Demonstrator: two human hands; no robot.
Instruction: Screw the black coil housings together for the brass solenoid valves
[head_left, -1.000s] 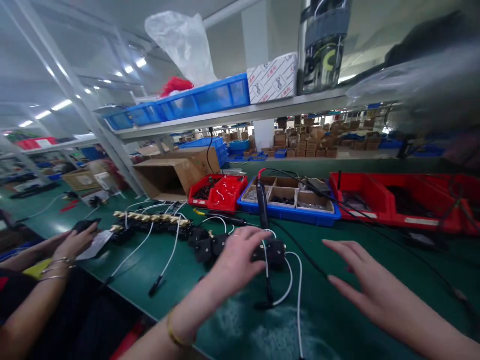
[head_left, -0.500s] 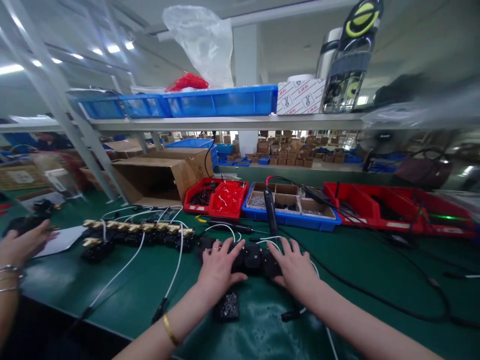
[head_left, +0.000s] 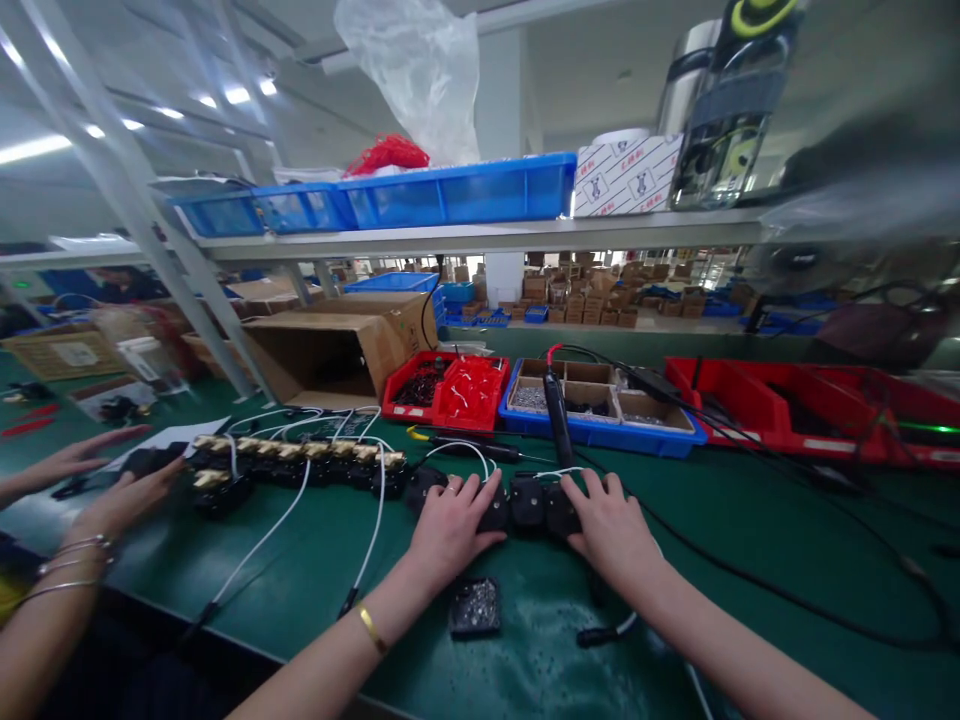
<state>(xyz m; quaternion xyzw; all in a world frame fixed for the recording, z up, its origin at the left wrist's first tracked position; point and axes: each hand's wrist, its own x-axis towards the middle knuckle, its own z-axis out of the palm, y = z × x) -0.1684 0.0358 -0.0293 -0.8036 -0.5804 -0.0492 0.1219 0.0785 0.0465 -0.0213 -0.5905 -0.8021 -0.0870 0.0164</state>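
A row of black blocks (head_left: 527,500) with white cables lies on the green table. My left hand (head_left: 452,520) rests over the blocks on the row's left part, fingers and thumb around them. On the right end sits my right hand (head_left: 611,520), its fingers bent over the last block. Nearer me lies a small black tray of tiny parts (head_left: 474,607). To the left stands a row of brass-topped black parts (head_left: 300,458) with white cables. Behind the blocks are a black screwdriver (head_left: 556,415) standing upright and another tool (head_left: 480,448) lying flat.
Red bins (head_left: 471,392) and a blue tray with compartments (head_left: 600,432) stand behind. More red bins (head_left: 799,440) are at the right, a cardboard box (head_left: 319,355) at back left. Another person's hands (head_left: 135,495) hold a black part at the left. Black cables cross the right side.
The view has shifted, so things appear slightly farther right. The other person's second hand has come into view at the left, near the black part. My hands remain on the blocks.
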